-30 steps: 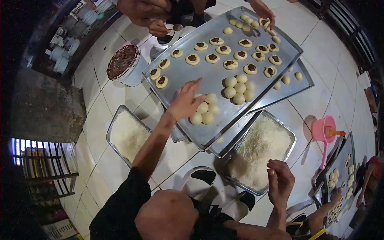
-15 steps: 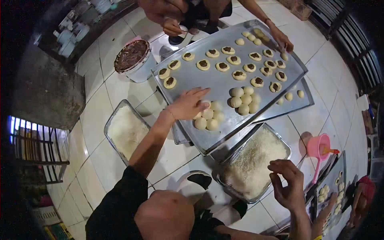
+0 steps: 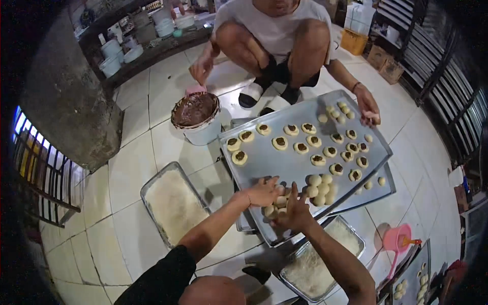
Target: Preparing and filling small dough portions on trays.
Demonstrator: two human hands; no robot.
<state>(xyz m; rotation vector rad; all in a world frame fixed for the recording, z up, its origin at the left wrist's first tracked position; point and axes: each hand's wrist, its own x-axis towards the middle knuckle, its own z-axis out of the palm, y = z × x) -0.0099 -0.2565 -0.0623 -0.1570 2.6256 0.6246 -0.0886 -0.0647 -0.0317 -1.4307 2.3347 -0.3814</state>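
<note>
Nearest, R: rect. metal pan (image 3: 362, 244) of pale shreds (image 3: 317, 267), partly hidden by the worker's right forearm. Nearest, L: a second such pan (image 3: 154, 221), w/ pale crumbs (image 3: 175, 206). One pan per side, prob. so each hand has a short reach.

Btwn pans, at the nr end of the upper baking tray (image 3: 254, 175): a cluster of smooth round dough balls (image 3: 269, 210), hands on both sides. Left hand (image 3: 263, 192): palm down, fingers partly bent over the cluster's far L side; whether it grips a ball I can't tell from here. Right hand (image 3: 296, 213): fingers spread wide at the cluster's R, nothing clearly gripped. Flanking it so presumably keeps round pieces from rolling.

Just R: a second ball cluster (image 3: 320, 190), packed tight, likely for the same reason. Beyond: flattened dough discs (image 3: 279, 143) w/ dark filling, spaced apart, seemingly to avoid smearing. The tray lies askew on a lower tray (image 3: 375, 191), whose edge shows R.

Far L, beside the tray: bucket (image 3: 203, 133) of brown paste (image 3: 195, 109), approx. within the co-worker's reach. Far side: co-worker squatting, one hand (image 3: 202, 70) above the bucket, the other (image 3: 367, 107) at the tray's far R edge, its hold unclear.
</note>
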